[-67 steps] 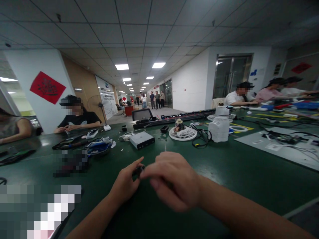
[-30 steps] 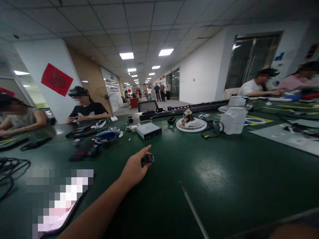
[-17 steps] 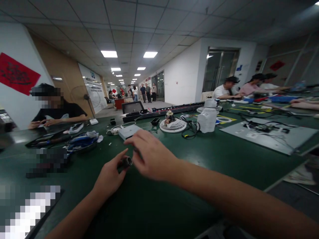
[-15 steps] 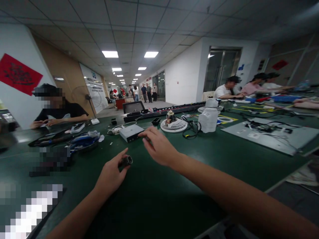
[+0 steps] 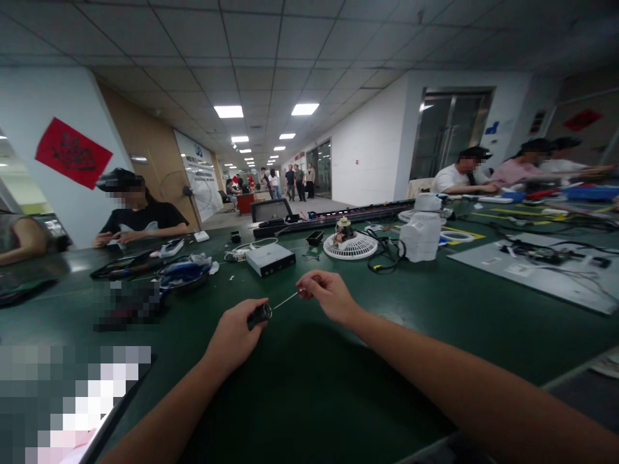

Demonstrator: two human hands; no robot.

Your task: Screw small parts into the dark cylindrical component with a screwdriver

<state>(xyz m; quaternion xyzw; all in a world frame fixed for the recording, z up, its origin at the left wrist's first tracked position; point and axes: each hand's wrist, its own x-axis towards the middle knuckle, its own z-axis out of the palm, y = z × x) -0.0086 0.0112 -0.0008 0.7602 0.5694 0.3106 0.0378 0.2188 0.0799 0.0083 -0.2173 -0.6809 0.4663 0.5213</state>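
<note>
My left hand (image 5: 236,332) is closed around a short dark cylindrical part (image 5: 261,314), whose ring-shaped open end faces right. In my right hand (image 5: 329,293) a screwdriver (image 5: 285,301) is pinched; its thin metal shaft points down-left to the rim of the cylinder. Whether the tip touches the rim I cannot tell. Most of the screwdriver's handle is hidden by my fingers. Just beyond both hands lies a silver optical drive (image 5: 271,259) with a black front.
A white round fan grille with a motor (image 5: 351,245), a white plastic housing (image 5: 420,235) and black cables (image 5: 387,258) stand farther back on the green table (image 5: 309,393). At right lies a grey metal panel (image 5: 532,274). A co-worker (image 5: 145,216) sits at the far left.
My right hand has come back toward me from beside the drive, and a screwdriver now shows in it, its shaft reaching the cylinder. The view has shifted slightly left.
</note>
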